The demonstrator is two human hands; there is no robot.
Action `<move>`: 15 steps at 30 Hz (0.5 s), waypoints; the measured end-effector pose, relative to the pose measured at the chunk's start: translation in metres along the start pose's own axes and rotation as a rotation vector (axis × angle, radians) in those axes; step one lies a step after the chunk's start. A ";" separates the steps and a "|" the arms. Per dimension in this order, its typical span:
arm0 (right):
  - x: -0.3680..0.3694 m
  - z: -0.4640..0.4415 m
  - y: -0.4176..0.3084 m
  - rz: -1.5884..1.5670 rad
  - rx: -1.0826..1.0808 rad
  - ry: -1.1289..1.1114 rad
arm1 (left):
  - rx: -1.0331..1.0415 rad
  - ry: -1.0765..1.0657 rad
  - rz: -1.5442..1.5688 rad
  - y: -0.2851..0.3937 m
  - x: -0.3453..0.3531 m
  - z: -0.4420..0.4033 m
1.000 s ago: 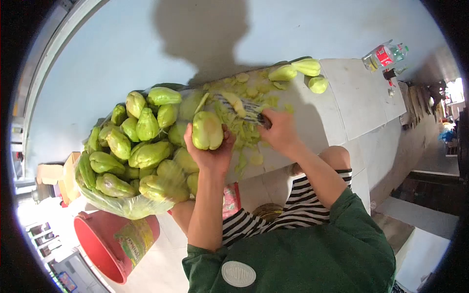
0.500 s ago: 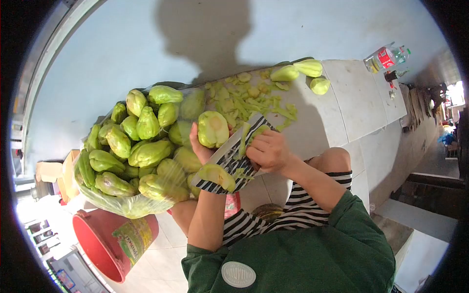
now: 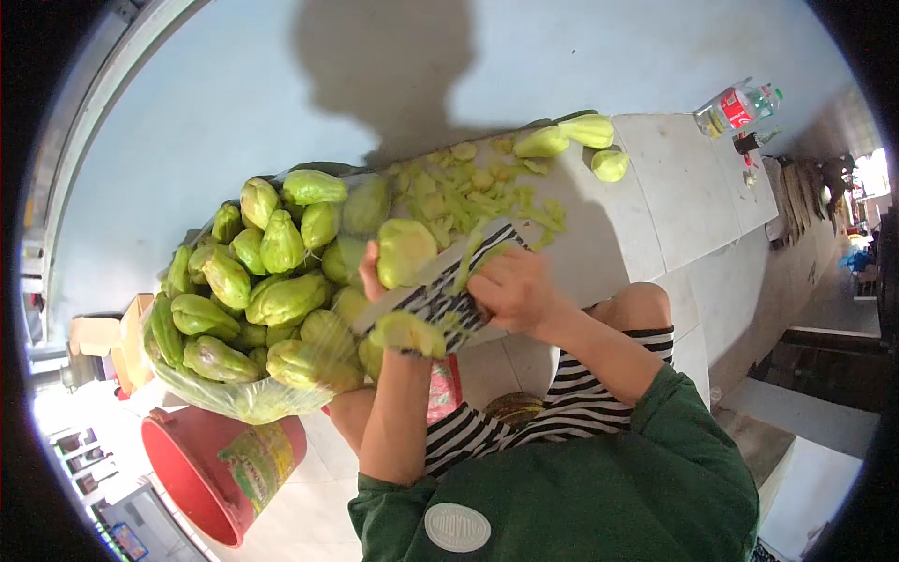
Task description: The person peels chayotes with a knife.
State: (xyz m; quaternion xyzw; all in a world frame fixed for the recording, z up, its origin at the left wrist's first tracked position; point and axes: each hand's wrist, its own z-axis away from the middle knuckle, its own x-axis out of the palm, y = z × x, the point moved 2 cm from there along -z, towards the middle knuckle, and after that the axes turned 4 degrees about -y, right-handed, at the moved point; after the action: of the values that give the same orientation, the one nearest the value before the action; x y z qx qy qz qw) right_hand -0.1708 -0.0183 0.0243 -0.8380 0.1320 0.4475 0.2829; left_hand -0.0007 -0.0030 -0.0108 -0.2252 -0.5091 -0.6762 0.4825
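Left hand [image 3: 371, 272] round chayote [image 3: 405, 253] (new angle)

Blade [image 3: 433, 302] was metal, polished enough to mirror the striped cloth of the shorts [image 3: 590, 379]. Chayotes [image 3: 282, 242] looked smooth, glossy; their bag [image 3: 248, 403] was thin clear plastic, shiny, creased. Bucket [image 3: 211, 440] was smooth plastic. Shirt [image 3: 581, 478]: matt cloth. Tiles [image 3: 688, 187] showed a faint sheen; wall [image 3: 215, 94] looked smooth, matt. Box [image 3: 136, 342] appeared cardboard; bottle [image 3: 737, 110], clear glossy plastic.
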 end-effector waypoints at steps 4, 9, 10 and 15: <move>0.020 0.010 0.025 0.007 0.130 -0.047 | 0.022 0.164 0.011 -0.009 0.015 0.009; 0.016 0.009 0.025 0.133 0.261 -0.064 | -0.029 0.077 -0.003 0.005 0.023 0.011; 0.005 0.001 0.010 0.049 0.178 -0.089 | -0.031 0.084 -0.001 0.004 0.017 0.009; 0.026 0.012 0.040 -0.091 0.384 -0.186 | -0.108 0.112 0.092 -0.009 0.015 0.011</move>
State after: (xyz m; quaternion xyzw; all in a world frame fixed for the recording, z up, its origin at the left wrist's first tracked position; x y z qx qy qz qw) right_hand -0.1831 -0.0420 -0.0169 -0.7290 0.1499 0.4763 0.4682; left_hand -0.0171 0.0009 0.0011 -0.2358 -0.4331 -0.6914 0.5280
